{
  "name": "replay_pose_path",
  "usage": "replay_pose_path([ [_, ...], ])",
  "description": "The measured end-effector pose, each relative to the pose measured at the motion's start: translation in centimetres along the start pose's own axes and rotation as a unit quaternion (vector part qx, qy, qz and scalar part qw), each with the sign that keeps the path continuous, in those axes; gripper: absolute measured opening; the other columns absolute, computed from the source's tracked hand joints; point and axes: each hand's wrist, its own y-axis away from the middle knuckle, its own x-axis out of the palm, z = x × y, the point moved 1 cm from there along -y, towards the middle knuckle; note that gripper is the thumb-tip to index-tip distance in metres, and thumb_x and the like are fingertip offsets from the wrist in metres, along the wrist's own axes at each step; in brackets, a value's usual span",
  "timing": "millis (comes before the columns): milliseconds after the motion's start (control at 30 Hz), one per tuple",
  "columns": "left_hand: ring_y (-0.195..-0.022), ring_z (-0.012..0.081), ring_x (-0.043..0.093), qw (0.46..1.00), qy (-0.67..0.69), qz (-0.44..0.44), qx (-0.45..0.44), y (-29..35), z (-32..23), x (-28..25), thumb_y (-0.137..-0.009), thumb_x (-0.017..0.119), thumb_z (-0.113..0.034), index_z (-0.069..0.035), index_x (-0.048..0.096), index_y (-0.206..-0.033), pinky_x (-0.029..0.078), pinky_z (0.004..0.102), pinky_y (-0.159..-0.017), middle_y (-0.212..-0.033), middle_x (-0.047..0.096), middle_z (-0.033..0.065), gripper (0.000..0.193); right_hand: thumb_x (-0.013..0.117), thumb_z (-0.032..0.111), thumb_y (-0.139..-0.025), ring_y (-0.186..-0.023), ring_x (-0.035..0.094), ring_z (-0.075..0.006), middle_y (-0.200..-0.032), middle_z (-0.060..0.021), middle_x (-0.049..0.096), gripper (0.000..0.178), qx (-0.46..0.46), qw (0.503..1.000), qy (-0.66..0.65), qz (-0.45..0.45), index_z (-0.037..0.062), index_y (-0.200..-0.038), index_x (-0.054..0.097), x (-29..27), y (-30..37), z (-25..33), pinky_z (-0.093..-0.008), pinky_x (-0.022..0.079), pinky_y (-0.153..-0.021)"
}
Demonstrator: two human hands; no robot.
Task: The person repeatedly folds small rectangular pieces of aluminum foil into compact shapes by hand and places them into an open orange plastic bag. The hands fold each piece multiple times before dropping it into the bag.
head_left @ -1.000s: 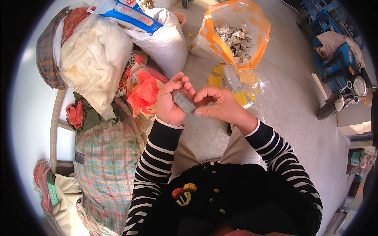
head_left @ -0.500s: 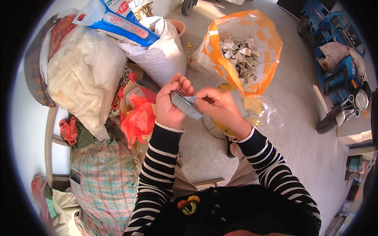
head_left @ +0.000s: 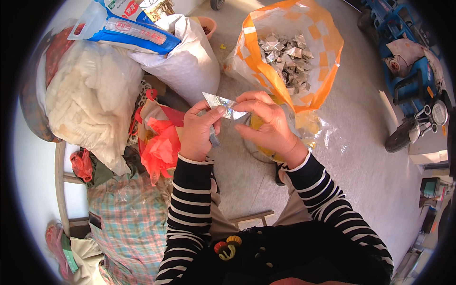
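My left hand point(head_left: 198, 135) is closed, its thumb pressing a shiny silver foil paper point(head_left: 219, 104) folded to a point at its upper left. In the same hand, below the foil, is a grey stack of paper point(head_left: 214, 137), mostly hidden by the fingers. My right hand point(head_left: 268, 126) has its fingertips curled on the foil's right end, while its thumb stands apart below. Beyond my hands, an orange-and-white plastic bag point(head_left: 335, 71) stands wide open, with several folded silver foil pieces point(head_left: 287, 59) heaped inside.
At left are a white sack point(head_left: 190, 66) with a blue-and-white packet point(head_left: 137, 35) on top, a cream cloth bundle point(head_left: 90, 95), a red plastic bag point(head_left: 164, 147) and a plaid cloth bag point(head_left: 133, 213). A blue three-wheeled vehicle point(head_left: 413, 85) stands at right. Clear plastic point(head_left: 325, 135) lies near the orange bag.
The foil paper has come off the grey stack and now lies folded across my left fingers. My left hand has turned, thumb on top. The right thumb has spread away from its fingers.
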Motion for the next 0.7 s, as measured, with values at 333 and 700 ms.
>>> replay_pose_path([
  [333, -0.056, 0.0042, 0.046, 0.981, -0.164, 0.106, -0.008, 0.7, -0.8, 0.0, -0.082, 0.070, -0.010, -0.002, 0.066, -0.087, 0.033, 0.0202, -0.052, -0.068, 0.057, -0.0022, 0.010, 0.067, 0.019, -0.088, -0.076, 0.056, -0.0066, -0.085, -0.0001, 0.065, 0.018, 0.385, 0.824, -0.405, 0.096, 0.0028, -0.095, 0.068, -0.8, 1.4, -2.2, -0.0208, 0.044, -0.069],
  [700, -0.056, 0.0042, 0.047, 0.978, -0.164, 0.126, -0.012, 0.7, -0.7, 0.2, -0.081, 0.071, -0.008, -0.002, 0.067, -0.091, 0.035, 0.0187, -0.051, -0.071, 0.059, -0.0009, 0.013, 0.066, 0.010, -0.087, -0.079, 0.060, -0.0076, -0.088, -0.0023, 0.066, 0.012, 0.383, 0.794, -0.459, 0.107, 0.0025, -0.097, 0.066, -0.9, 1.6, -2.2, -0.0223, 0.047, -0.071],
])
